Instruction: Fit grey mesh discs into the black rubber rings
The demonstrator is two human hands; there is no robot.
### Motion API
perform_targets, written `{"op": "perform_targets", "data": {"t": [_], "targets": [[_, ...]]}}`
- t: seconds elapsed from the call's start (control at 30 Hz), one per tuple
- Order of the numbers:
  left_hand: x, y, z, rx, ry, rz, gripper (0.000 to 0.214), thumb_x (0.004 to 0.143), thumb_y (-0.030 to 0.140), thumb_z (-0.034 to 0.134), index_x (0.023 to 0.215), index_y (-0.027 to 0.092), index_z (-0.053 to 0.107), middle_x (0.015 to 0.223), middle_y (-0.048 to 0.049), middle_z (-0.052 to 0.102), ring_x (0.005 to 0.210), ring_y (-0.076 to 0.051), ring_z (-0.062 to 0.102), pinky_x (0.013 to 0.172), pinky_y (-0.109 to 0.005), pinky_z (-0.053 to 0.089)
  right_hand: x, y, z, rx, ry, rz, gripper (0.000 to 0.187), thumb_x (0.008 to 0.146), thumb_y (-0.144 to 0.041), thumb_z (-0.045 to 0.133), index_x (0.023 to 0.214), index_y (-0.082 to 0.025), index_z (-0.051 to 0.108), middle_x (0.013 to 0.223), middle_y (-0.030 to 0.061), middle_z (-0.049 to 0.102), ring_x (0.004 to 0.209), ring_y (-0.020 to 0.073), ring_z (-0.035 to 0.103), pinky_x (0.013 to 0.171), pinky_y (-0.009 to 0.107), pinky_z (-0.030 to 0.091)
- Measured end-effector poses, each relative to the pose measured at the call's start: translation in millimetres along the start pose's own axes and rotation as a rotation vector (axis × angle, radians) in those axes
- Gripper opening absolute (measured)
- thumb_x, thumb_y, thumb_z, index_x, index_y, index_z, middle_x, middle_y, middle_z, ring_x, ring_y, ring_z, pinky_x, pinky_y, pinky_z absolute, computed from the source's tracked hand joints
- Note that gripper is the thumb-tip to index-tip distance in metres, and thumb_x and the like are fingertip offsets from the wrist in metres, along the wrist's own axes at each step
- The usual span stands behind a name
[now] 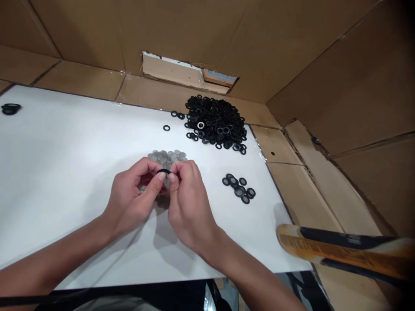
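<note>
Between the fingertips of both hands is a black rubber ring [164, 171], pinched at its two sides. My left hand [132, 194] is closed on its left edge, thumb on the near side. On the opposite edge, my right hand [189, 196] grips with thumb and bent forefinger. Whether a disc sits inside the ring cannot be made out. Under and behind the fingers lies a pile of grey translucent discs [167, 156], partly hidden by the hands. To the right rests a small group of black rings with grey discs in their centres [239, 190].
A large heap of black rings [215, 121] lies at the back right, with a loose ring [166, 128] beside it. More rings [11, 109] sit far left. Cardboard walls [194, 34] surround the white table [81, 129]. A yellow-and-black object [337, 250] juts in from the right.
</note>
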State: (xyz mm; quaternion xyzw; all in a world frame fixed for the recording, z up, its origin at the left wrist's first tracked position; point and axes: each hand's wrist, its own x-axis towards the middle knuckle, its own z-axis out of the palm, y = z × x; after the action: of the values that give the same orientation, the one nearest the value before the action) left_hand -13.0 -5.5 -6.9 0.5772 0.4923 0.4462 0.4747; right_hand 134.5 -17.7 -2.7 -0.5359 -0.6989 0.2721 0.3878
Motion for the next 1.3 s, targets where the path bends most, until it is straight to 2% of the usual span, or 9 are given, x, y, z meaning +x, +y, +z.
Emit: {"op": "perform_targets", "data": {"t": [0.1,0.2,0.37,0.5,0.8,0.93,1.1,1.3], "targets": [[0.8,-2.3,-0.3,0.016,-0.027,0.028,0.012,0.099,0.028,0.066,0.089,0.021,0.065,0.077,0.0021,0.069,0.068,-0.013,0.067,0.060,-0.022,0.053,0.0,2.6,2.1,-0.087,0.050,-0.075,0.010,0.106,-0.020,0.040,0.097,-0.024,0.041,0.097,0.0081,0.050,0.090,0.0251,0.049,0.078,0.043,0.046],[2.5,-3.2,0.6,-0.021,-0.080,0.022,0.008,0.101,0.028,0.064,0.095,0.022,0.065,0.082,0.0022,0.071,0.072,-0.012,0.069,0.064,-0.022,0.055,1.9,2.5,-0.4,-0.063,0.052,-0.073,0.011,0.107,-0.020,0.038,0.097,-0.024,0.042,0.098,0.0088,0.052,0.092,0.0251,0.051,0.077,0.042,0.047],[5.3,-0.8,1.2,-0.073,-0.051,-0.031,0.008,0.099,0.027,0.065,0.093,0.022,0.065,0.076,0.0022,0.072,0.068,-0.014,0.071,0.064,-0.024,0.060,5.9,-0.8,-9.0,0.028,-0.010,-0.001,0.013,0.108,-0.027,0.043,0.097,-0.024,0.048,0.099,0.0082,0.057,0.095,0.0249,0.055,0.081,0.042,0.048],[5.5,-0.5,-0.9,-0.109,-0.045,-0.033,0.005,0.099,0.025,0.067,0.094,0.022,0.066,0.073,0.0032,0.072,0.065,-0.014,0.072,0.064,-0.024,0.062,5.6,-3.5,-12.7,0.186,-0.039,0.071,0.014,0.108,-0.032,0.045,0.097,-0.024,0.050,0.093,0.0058,0.059,0.091,0.0243,0.057,0.080,0.043,0.048],[1.4,6.9,3.1,-0.200,-0.046,-0.062,0.011,0.098,0.018,0.065,0.088,0.023,0.068,0.068,0.0053,0.071,0.063,-0.011,0.071,0.063,-0.020,0.062,0.7,-6.5,-7.7,0.371,-0.124,0.161,0.020,0.111,-0.036,0.034,0.096,-0.026,0.042,0.085,0.0023,0.046,0.085,0.0230,0.052,0.076,0.042,0.046],[-0.1,7.0,3.3,-0.239,-0.058,-0.081,0.013,0.099,0.019,0.064,0.088,0.023,0.068,0.070,0.0051,0.072,0.064,-0.011,0.070,0.065,-0.021,0.062,-0.5,-7.0,-6.1,0.343,-0.106,0.182,0.022,0.111,-0.037,0.034,0.095,-0.026,0.042,0.086,0.0028,0.046,0.087,0.0236,0.051,0.078,0.043,0.046],[-0.6,3.7,1.9,-0.218,-0.066,-0.044,0.014,0.101,0.018,0.064,0.091,0.024,0.071,0.075,0.0062,0.072,0.068,-0.009,0.070,0.066,-0.017,0.060,-1.9,-8.9,-3.1,0.276,-0.061,0.157,0.020,0.111,-0.035,0.034,0.095,-0.025,0.040,0.091,0.0053,0.049,0.094,0.0253,0.052,0.083,0.046,0.047],[-0.4,4.4,3.4,-0.184,-0.002,-0.017,0.011,0.099,0.019,0.067,0.090,0.023,0.071,0.074,0.0080,0.072,0.067,-0.006,0.070,0.065,-0.012,0.059,-0.2,-8.3,-2.0,0.203,-0.047,0.095,0.015,0.109,-0.031,0.034,0.097,-0.024,0.040,0.101,0.0097,0.052,0.096,0.0256,0.052,0.085,0.048,0.049]]}}
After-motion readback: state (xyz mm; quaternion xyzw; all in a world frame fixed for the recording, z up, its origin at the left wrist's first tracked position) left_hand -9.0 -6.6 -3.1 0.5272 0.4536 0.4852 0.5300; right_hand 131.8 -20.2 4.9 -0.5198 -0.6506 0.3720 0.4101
